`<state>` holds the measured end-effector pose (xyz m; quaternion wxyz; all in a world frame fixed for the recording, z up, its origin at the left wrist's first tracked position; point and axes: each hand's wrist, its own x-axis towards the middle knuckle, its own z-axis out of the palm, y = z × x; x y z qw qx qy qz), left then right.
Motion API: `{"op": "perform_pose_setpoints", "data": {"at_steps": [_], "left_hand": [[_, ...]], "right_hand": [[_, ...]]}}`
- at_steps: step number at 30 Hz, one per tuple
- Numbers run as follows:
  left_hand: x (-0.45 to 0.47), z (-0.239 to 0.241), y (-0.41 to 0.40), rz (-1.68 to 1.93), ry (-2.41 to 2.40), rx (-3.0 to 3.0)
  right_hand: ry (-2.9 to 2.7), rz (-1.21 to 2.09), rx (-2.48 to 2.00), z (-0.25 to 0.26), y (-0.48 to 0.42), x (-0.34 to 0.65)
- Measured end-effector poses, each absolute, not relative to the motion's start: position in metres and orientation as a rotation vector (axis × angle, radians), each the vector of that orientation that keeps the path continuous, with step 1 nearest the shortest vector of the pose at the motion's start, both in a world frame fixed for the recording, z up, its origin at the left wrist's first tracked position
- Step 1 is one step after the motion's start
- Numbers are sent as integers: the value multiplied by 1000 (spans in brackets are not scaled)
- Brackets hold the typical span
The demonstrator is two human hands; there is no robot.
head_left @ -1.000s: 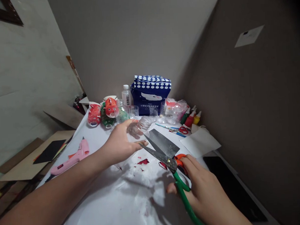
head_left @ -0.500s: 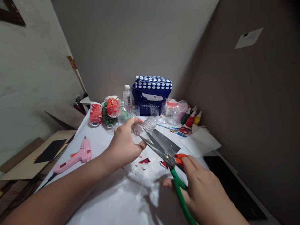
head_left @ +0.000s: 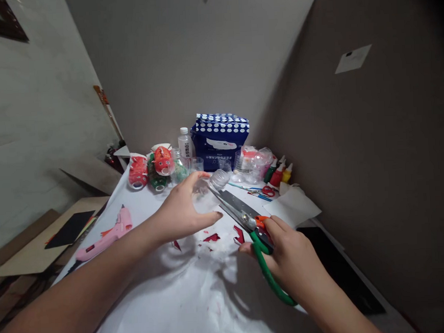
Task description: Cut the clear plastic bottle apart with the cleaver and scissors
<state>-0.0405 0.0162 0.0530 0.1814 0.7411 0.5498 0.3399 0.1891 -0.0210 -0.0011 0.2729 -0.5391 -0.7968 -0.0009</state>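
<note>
My left hand (head_left: 179, 202) grips a clear plastic bottle piece (head_left: 206, 202), its thumb and fingers spread around the see-through wall. The ridged end (head_left: 219, 178) of the plastic points away to the right. In my right hand (head_left: 290, 257) are scissors (head_left: 245, 217) with one green and one orange handle. Their blades are nearly together, the tips at the plastic beside the ridged end. Whether the tips are inside the plastic is hard to see. Red scraps (head_left: 211, 237) lie on the white table cover (head_left: 169, 296) below.
A pink glue gun (head_left: 114, 232) lies left. Behind stand red and green fish-like crafts (head_left: 163, 160), a water bottle (head_left: 184, 143) and a blue dotted bag (head_left: 221, 142). Paint bottles (head_left: 277, 175), small red scissors (head_left: 268, 191), white paper (head_left: 295, 205) and a black flat object (head_left: 337, 269) are right.
The scissor blades have moved from apart to nearly together, and my right hand has closed on the handles. My left thumb has shifted slightly outward. The view has turned a little.
</note>
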Motion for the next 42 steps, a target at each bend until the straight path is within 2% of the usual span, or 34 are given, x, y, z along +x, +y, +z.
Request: {"op": "perform_pose_setpoints", "data": {"at_steps": [5, 9, 12, 19, 30, 42], "left_hand": [[-68, 61, 31, 492, 1267, 1996], [-73, 65, 37, 320, 925, 1745], [-68, 68, 34, 233, 820, 1646], [-61, 70, 22, 223, 1002, 1909], [-55, 69, 14, 191, 1057, 1944], [-45, 54, 7, 437, 1294, 1911]], "right_hand": [[-2094, 511, -1373, -15, -15, 200], [-2085, 661, -1280, -22, -21, 202], [-2144, 656, -1316, -23, -25, 200], [-2288, 540, -1437, -17, -28, 209], [-2386, 395, -1431, -13, -27, 213], [-2318, 350, -1425, -16, -24, 222]]}}
